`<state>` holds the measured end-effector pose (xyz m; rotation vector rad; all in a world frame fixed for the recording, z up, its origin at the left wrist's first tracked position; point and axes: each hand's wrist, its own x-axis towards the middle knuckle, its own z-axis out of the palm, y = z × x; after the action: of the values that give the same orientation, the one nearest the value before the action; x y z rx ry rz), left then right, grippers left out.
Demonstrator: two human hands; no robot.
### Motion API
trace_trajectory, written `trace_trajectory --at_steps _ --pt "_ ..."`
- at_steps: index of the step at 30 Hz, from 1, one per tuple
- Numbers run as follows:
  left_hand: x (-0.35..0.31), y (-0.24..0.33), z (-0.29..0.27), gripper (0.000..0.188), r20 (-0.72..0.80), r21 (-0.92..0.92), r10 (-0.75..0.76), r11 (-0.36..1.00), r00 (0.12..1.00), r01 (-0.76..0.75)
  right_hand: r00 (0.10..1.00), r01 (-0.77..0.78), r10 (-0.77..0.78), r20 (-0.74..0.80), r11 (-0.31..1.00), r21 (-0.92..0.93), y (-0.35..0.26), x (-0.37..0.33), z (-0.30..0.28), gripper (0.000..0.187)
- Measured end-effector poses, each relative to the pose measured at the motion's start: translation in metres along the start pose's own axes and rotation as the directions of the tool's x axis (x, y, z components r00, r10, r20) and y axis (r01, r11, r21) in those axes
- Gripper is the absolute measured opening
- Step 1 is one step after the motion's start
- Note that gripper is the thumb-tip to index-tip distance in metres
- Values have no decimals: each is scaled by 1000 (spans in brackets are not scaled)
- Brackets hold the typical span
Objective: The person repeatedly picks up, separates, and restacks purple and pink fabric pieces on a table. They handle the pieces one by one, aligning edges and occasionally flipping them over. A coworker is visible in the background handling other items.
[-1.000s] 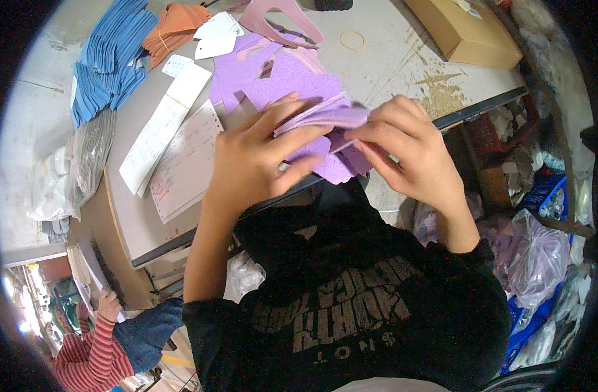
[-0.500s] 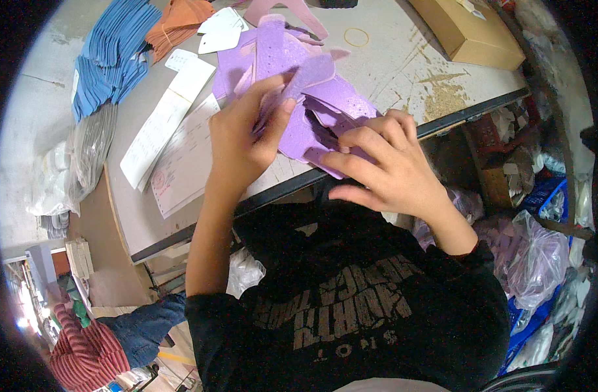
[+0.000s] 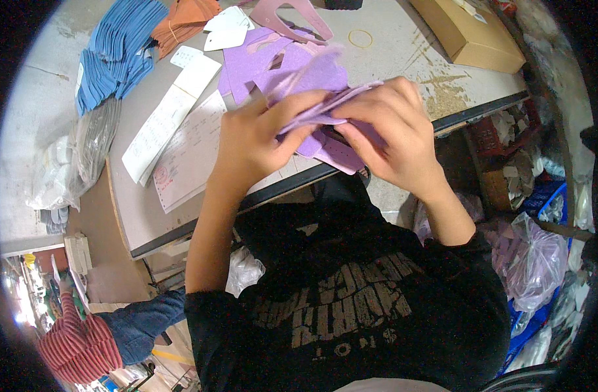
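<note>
Several purple, flat cut pieces of material are held up over the table's near edge between my two hands. My left hand pinches their left end between thumb and fingers. The fingers of my right hand are closed round the right end, with the thumb underneath. One upright strip above my left hand is smeared by motion. Beneath and behind my hands lies a loose pile of purple cut pieces, some with small punched holes. A curved pink piece rests at its far side.
Stacks of blue pieces and orange pieces lie far left, near white cards. Paper slips are left of my hands. A rubber band and cardboard box are at right. Another person is lower left.
My right hand has moved up from the pile's near edge and now grips purple pieces together with my left hand. The pieces have been lifted and turned sideways.
</note>
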<state>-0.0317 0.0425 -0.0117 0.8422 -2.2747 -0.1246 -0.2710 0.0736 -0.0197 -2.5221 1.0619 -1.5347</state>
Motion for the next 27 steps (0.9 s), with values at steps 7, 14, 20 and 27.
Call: trace_trajectory --at_steps 7,14,20,27 --pt "-4 -6 11 32 -162 -199 -326 935 931 293 907 79 26 420 970 -230 -19 -22 -19 52" --pt "-2 -2 10 33 -88 -54 -101 994 991 96 950 26 22 310 988 -151 -13 -11 -24 18" --pt "0 8 9 41 -37 12 -10 1000 999 10 975 -25 55 214 990 -141 -12 -1 -21 12" --pt "-1 3 5 46 -9 75 -14 997 1000 15 998 -54 52 -31 997 -63 -6 -3 -5 21"
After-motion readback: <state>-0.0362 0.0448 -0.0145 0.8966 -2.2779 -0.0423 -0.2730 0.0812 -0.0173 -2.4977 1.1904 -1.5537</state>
